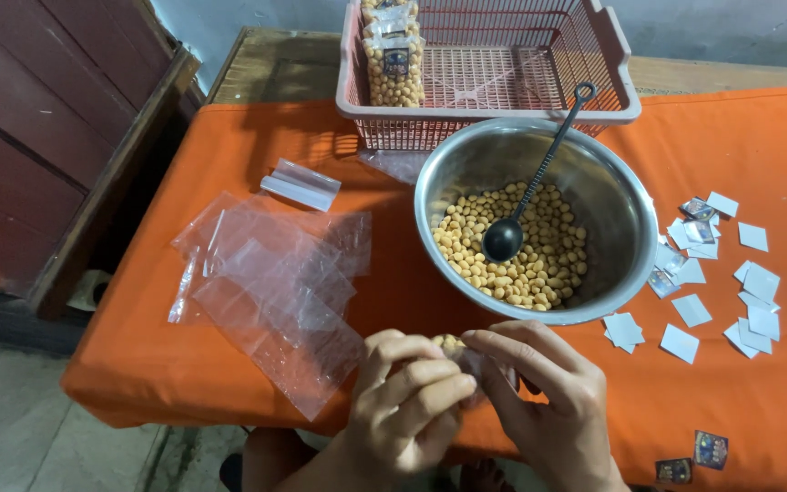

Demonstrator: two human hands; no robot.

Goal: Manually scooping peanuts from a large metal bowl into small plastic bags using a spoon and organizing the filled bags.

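Both hands meet at 6 o'clock, nearest the camera: the left hand [407, 405] and the right hand [539, 392] pinch between their fingertips a small clear plastic bag of yellow nuts [463, 357], fingers curled tight around it above the near edge of the orange cloth-covered table [740, 137]. Just beyond, at centre, stands a round steel bowl [621, 219] holding loose yellow nuts [539, 251], with a black long-handled ladle [505, 239] resting in them, its handle leaning on the far rim. At 12 o'clock sits a pink plastic basket [617, 87] with filled packets [394, 64] in its left corner. At 9 o'clock lies a spread of empty clear bags [270, 282]; at 3 o'clock, scattered small white paper squares [740, 292]
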